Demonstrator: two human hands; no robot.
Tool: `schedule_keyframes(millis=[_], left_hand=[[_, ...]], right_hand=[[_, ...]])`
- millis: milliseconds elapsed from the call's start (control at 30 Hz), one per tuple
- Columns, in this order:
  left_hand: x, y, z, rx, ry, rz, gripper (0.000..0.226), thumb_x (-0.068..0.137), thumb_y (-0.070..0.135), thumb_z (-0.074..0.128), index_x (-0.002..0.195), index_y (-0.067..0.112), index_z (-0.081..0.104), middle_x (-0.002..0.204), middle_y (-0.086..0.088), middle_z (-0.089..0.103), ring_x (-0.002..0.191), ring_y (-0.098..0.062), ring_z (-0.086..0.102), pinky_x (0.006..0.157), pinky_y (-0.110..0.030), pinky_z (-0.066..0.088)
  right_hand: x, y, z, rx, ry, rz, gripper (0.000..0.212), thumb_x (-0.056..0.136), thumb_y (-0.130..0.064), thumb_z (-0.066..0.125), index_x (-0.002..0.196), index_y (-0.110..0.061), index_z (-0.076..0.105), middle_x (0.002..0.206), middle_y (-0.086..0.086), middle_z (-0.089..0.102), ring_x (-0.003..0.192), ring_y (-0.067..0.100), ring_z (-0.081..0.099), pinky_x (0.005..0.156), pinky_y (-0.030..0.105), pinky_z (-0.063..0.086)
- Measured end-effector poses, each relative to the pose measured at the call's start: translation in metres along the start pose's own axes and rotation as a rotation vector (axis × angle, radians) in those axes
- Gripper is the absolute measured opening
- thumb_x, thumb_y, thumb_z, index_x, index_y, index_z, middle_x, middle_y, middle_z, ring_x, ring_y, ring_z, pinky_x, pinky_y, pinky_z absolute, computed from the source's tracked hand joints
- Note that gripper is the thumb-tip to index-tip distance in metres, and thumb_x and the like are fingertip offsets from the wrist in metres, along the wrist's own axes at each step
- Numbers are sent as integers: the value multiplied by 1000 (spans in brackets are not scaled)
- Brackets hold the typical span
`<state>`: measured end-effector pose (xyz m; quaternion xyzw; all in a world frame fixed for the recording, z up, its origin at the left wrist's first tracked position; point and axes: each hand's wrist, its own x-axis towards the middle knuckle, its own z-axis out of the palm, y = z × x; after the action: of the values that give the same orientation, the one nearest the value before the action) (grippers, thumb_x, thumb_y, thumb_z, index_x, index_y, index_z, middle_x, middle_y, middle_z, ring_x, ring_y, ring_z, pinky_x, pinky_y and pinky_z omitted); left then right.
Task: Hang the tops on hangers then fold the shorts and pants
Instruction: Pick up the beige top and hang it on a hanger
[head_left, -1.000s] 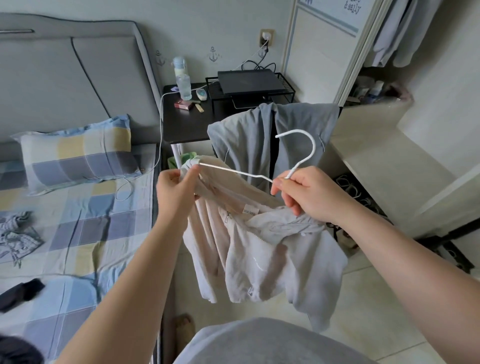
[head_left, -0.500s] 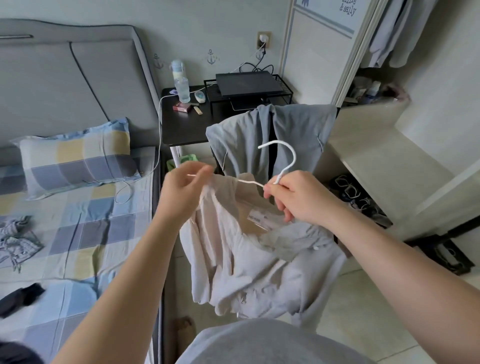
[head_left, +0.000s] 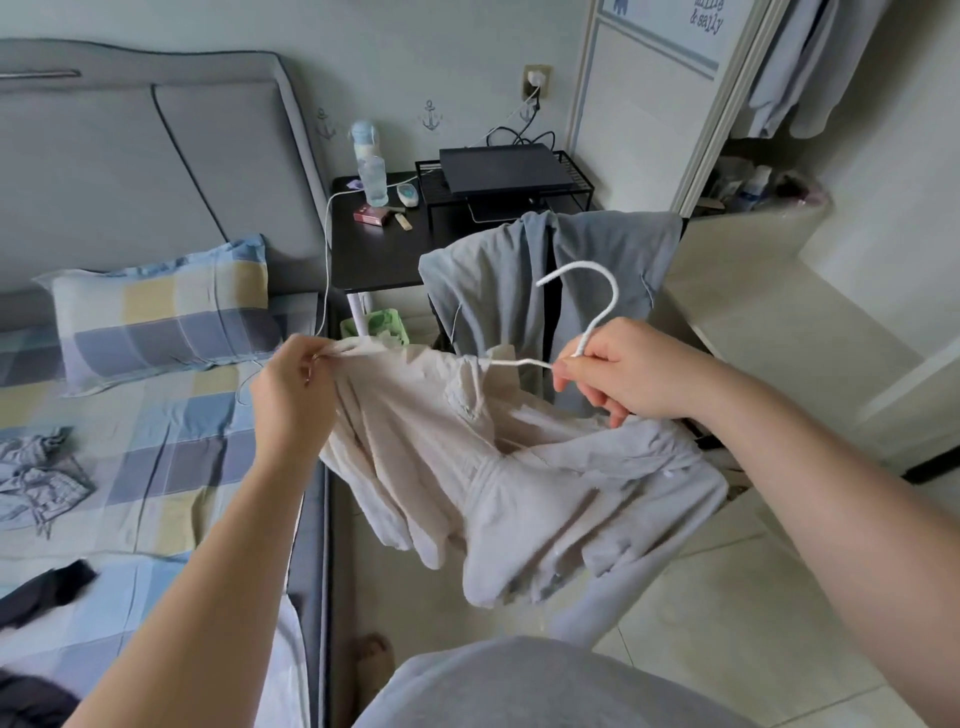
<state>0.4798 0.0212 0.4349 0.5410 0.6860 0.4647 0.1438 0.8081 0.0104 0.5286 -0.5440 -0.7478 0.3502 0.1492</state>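
- The left hand (head_left: 296, 395) now sits further out to the left than a second ago. It pinches the shoulder edge of the cream crinkled cotton top (head_left: 441, 467) between thumb and fingers.
- A second ago the left arm of the white wire hanger (head_left: 615, 295) showed bare from that hand to the neck. Now cloth covers nearly all of it, and only a short bare stretch remains beside the right hand (head_left: 628, 371).
- The right hand is clamped round the hanger's neck just under the hook, fingers curled. The hook stands higher and more upright than half a second ago.
- The top hangs in the air between the two hands, beyond the right edge of the bed (head_left: 171, 457) and in front of a grey garment (head_left: 488, 291) draped over a chair back.
- For the task, this suggests one shoulder is as good as seated on the hanger.
- The other side of the top sags in a bunch under the right hand. The hanger's right arm is hidden there, so I cannot tell whether it is inside the cloth.
- That second shoulder looks like the next job, before the top can go to the wardrobe rail, where pale clothes (head_left: 800, 67) already hang.
- Much is left: a crumpled blue-grey checked garment (head_left: 36, 467) and a dark garment (head_left: 47, 590) lie on the bed's checked sheet, down from the pillow.
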Motion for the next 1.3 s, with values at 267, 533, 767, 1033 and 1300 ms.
schedule_keyframes(millis=[267, 533, 767, 1033, 1300], left_hand=[[-4, 20, -11, 100, -355, 240, 48, 85, 26, 58, 132, 18, 59, 132, 2, 55, 128, -22, 42, 108, -41, 32], [-9, 40, 3, 50, -499, 371, 24, 92, 5, 63, 86, 26, 74, 75, 18, 67, 77, -4, 61, 62, -16, 44], [-4, 32, -5, -100, -357, 272, 33, 92, 7, 65, 83, 39, 67, 78, 11, 71, 72, -13, 59, 67, -29, 46], [2, 23, -11, -120, -391, 257, 23, 96, 23, 64, 83, 41, 70, 79, 4, 68, 66, -17, 55, 63, -26, 45], [-3, 28, -9, -131, -266, 167, 30, 95, 18, 67, 85, 45, 66, 77, 36, 65, 73, 14, 59, 65, -2, 42]], right_hand=[[5, -3, 14, 32, 96, -106, 28, 100, -26, 57, 76, -20, 69, 62, 8, 61, 46, 15, 59, 53, 27, 56], [11, -11, 23, 76, 116, -161, 17, 98, -28, 63, 85, -27, 74, 62, 1, 63, 50, 9, 57, 54, 24, 55], [2, 67, 12, -25, 132, 10, 44, 85, -34, 77, 126, -34, 58, 117, -14, 64, 106, 1, 60, 87, 9, 44], [-13, 120, 12, 48, 287, 88, 21, 87, -23, 75, 72, -37, 72, 58, -14, 65, 56, -6, 49, 59, 28, 35], [-17, 108, 14, 262, 441, -58, 20, 86, -48, 60, 84, -33, 74, 64, -12, 60, 60, -1, 49, 57, 18, 42]])
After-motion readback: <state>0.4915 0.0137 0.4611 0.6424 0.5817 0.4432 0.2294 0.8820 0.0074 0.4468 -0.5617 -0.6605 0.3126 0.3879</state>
